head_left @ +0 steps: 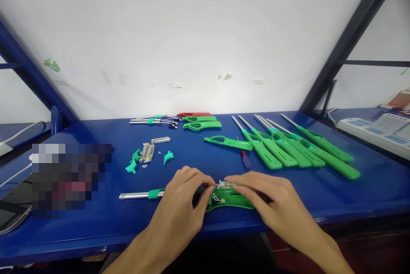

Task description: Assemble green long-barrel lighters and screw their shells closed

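An opened green lighter body (pixel 235 198) lies near the table's front edge, its silver tube (pixel 134 196) pointing left. Over its left part, my left hand (pixel 184 199) pinches a tiny piece at the end of a clear fuel tank (pixel 226 184). The fingers of my right hand (pixel 278 201) close on the tank's right end, just above the green shell. White wires show inside the shell between both hands. Part of the lighter is hidden under my left hand.
Several green lighters (pixel 288 150) lie at the right, beside a screwdriver (pixel 246 160) and a loose half shell (pixel 229 142). Clear tanks (pixel 147 152), teal triggers (pixel 168 157), metal tubes (pixel 145 121) and green shells (pixel 201 125) lie left and behind. A phone (pixel 16 205) sits far left.
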Demonstrator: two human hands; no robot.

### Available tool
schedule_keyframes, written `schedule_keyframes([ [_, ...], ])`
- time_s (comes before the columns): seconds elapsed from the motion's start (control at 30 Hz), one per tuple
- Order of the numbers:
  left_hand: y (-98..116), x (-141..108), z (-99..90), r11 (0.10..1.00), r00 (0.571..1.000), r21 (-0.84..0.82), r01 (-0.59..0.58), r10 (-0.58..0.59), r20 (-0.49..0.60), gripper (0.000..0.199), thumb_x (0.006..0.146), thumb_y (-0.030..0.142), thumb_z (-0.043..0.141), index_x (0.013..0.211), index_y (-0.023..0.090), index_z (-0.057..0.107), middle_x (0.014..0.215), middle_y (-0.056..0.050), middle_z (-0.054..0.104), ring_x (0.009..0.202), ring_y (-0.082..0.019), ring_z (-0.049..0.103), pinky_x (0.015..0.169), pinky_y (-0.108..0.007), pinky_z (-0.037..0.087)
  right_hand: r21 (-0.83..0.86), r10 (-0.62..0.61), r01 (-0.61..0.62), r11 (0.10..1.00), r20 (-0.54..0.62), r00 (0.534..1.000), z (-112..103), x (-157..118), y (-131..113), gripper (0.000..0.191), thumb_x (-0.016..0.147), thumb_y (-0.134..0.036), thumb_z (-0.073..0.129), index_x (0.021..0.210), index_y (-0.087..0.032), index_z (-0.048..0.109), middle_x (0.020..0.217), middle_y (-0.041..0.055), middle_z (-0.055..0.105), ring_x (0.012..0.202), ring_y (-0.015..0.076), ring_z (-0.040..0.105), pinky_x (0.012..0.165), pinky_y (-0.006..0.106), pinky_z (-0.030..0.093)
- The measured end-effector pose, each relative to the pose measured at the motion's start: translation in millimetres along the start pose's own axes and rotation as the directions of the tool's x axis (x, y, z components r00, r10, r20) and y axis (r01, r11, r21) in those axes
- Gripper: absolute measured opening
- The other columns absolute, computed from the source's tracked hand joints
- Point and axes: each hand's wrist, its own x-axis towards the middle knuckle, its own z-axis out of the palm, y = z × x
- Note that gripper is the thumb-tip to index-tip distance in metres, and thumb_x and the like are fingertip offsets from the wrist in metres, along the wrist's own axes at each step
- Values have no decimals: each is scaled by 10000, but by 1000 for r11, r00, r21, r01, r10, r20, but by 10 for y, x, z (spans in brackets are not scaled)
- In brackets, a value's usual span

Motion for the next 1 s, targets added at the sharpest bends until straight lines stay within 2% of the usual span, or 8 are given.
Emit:
schedule_keyframes([
  [0.13,-8,-9,0,1000,1000,-6,-20,20,1,168,1021,91,603,959,215,697,921,9,737,849,-196,636,793,-341,482,1,-7,7,1000,27,1000,-8,2,5,262,1107,-206,574,1262,-309,759,1201,-44,812,1083,122,762,989,198,534],
  [0.43,-8,-5,6,1000,999,-13,-29,29,24,173,1018,74,602,957,212,687,927,10,728,855,-186,630,814,-339,491,-8,6,-6,1000,34,999,-13,-3,-3,261,1108,-202,570,1239,-330,756,1202,-71,815,1067,109,766,974,184,529],
  [0.67,-14,-13,3,1000,999,-24,-17,18,40,170,1021,80,601,961,213,689,930,7,728,857,-185,634,825,-342,496,-10,14,-13,1000,49,999,-19,0,-4,263,1111,-224,569,1253,-308,772,1209,-22,819,1069,140,771,971,211,546],
  [1.0,5,-13,-11,999,999,-33,-33,34,35,177,1027,86,585,962,210,693,926,-6,734,851,-190,636,809,-340,505,13,19,-20,1000,61,998,-35,9,-23,267,1109,-226,567,1254,-304,777,1195,-16,823,1078,158,776,973,242,570],
])
